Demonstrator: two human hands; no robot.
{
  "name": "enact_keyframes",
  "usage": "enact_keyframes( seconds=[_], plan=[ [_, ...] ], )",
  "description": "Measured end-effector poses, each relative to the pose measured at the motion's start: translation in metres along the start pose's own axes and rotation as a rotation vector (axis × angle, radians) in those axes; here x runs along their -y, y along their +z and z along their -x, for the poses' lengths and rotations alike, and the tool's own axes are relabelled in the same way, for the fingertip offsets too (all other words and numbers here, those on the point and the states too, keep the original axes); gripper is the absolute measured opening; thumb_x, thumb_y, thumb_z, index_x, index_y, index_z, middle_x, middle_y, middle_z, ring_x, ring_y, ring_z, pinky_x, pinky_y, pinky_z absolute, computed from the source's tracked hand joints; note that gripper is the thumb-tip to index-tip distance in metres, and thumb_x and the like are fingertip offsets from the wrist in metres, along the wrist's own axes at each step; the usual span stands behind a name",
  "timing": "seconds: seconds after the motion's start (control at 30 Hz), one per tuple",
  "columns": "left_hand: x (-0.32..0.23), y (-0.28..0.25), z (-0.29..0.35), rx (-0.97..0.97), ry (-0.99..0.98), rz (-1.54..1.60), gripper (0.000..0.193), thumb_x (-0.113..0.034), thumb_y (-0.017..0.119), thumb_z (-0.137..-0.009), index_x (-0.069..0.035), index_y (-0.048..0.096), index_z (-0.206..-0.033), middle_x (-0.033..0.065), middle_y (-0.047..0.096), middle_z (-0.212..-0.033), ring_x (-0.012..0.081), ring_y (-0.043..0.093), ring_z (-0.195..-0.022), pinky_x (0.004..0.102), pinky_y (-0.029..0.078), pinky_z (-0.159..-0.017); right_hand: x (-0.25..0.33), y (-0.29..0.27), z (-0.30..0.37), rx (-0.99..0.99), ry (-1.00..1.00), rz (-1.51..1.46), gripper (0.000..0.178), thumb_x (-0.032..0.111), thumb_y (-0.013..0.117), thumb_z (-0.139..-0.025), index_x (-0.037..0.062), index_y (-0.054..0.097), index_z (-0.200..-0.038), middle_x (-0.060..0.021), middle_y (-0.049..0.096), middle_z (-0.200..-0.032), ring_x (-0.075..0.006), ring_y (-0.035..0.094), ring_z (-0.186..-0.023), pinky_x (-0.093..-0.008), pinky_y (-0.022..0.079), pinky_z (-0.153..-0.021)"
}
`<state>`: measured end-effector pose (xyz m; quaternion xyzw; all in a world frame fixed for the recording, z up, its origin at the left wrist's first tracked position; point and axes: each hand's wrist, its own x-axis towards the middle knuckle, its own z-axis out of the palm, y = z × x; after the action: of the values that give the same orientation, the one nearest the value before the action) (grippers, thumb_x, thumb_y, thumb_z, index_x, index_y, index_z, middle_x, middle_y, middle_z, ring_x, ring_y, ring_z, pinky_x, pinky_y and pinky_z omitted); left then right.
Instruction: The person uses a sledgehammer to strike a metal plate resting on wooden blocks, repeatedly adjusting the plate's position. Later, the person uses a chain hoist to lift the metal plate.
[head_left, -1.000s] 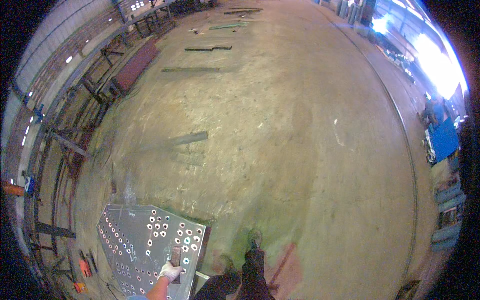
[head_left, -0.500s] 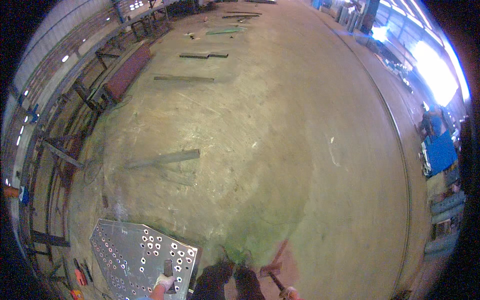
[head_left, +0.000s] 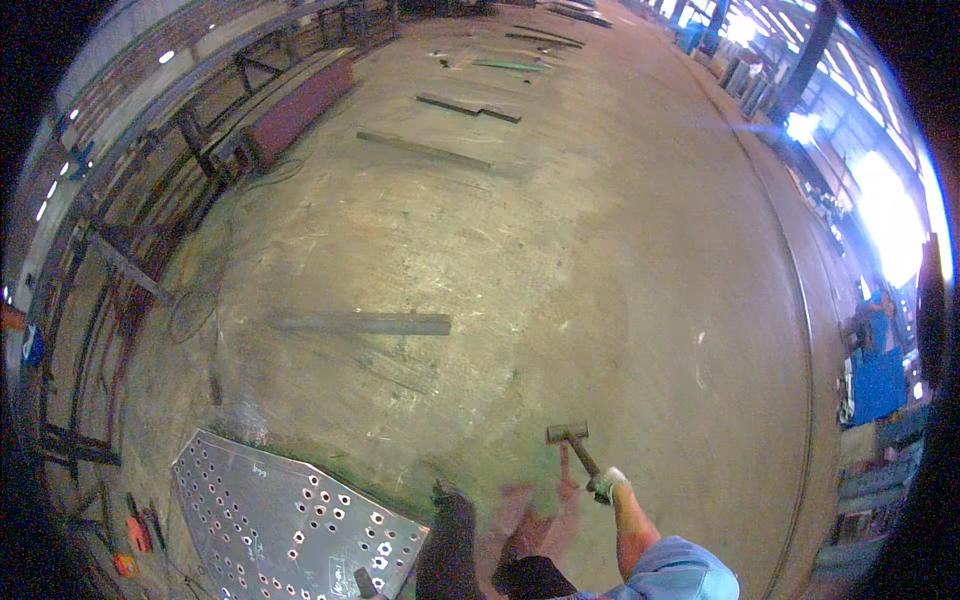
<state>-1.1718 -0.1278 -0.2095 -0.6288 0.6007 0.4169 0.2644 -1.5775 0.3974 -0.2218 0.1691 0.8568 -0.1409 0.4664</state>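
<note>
My right hand (head_left: 608, 485), in a pale glove, is closed round the handle of a hammer (head_left: 568, 433). The hammer is held out over the floor, its heavy head pointing away from me. A steel plate (head_left: 265, 495) with many round holes and chalk marks lies at the lower left. The top of a dark, blunt bar-like tool (head_left: 364, 582) shows over the plate at the picture's lower edge. My left hand is out of the picture.
A long flat bar (head_left: 380, 323) lies on the concrete floor ahead, with more metal strips (head_left: 468, 107) farther off. Steel racks (head_left: 120, 260) line the left. Orange-handled tools (head_left: 138, 535) lie left of the plate. Blue equipment (head_left: 880, 385) stands at the right; a bright welding light (head_left: 800, 127) shines beyond.
My right hand has swung the hammer up and forward from the lower edge. My left hand, earlier on the dark tool over the plate, has dropped out of view. The view has shifted.
</note>
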Motion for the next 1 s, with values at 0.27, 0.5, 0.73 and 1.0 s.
enact_keyframes(
  seconds=[0.27, 0.5, 0.73, 1.0],
  plan=[
    [-0.009, -0.036, -0.01, -0.048, -0.025, 0.258, 0.056, -0.034, 0.075, -0.071, 0.005, 0.064, -0.109, 0.0201, 0.068, -0.099, 0.0297, 0.068, -0.084, 0.0409, 0.053, -0.073, 0.278, -0.038, -0.044, -0.031, -0.045, 0.172, 0.03, 0.029, 0.073, -0.076, -0.0003, 0.072, -0.084, -0.0142, 0.069, -0.071, -0.0219, 0.068, -0.06, -0.0382, 0.053, -0.055],
    [-0.135, -0.055, -0.021, 0.0, -0.006, 0.272, 0.049, -0.036, 0.07, -0.081, -0.001, 0.061, -0.113, 0.0088, 0.067, -0.094, 0.0183, 0.061, -0.083, 0.0372, 0.051, -0.073, 0.361, -0.039, -0.098, -0.145, -0.233, 0.416, 0.021, 0.022, 0.076, -0.074, 0.0028, 0.069, -0.074, -0.011, 0.06, -0.057, -0.0201, 0.051, -0.043, -0.0386, 0.043, -0.042],
    [-0.198, 0.012, -0.084, 0.113, -0.207, 0.289, 0.064, -0.036, 0.07, -0.074, 0.001, 0.054, -0.124, 0.0189, 0.067, -0.108, 0.0235, 0.065, -0.093, 0.036, 0.05, -0.082, 0.449, -0.088, -0.078, -0.027, -0.275, 0.355, 0.016, 0.02, 0.063, -0.082, 0.0045, 0.065, -0.081, -0.0097, 0.058, -0.054, -0.0199, 0.056, -0.04, -0.0367, 0.042, -0.038],
    [-0.212, 0.125, -0.192, -0.147, -0.263, 0.701, 0.051, -0.037, 0.071, -0.074, 0.005, 0.066, -0.104, 0.0139, 0.069, -0.093, 0.0243, 0.064, -0.075, 0.0388, 0.052, -0.069, 0.498, -0.099, -0.081, 0.051, -0.285, 0.297, 0.016, 0.019, 0.056, -0.088, 0.0044, 0.064, -0.087, -0.0052, 0.051, -0.053, -0.0169, 0.05, -0.038, -0.0322, 0.037, -0.035]
  ],
)
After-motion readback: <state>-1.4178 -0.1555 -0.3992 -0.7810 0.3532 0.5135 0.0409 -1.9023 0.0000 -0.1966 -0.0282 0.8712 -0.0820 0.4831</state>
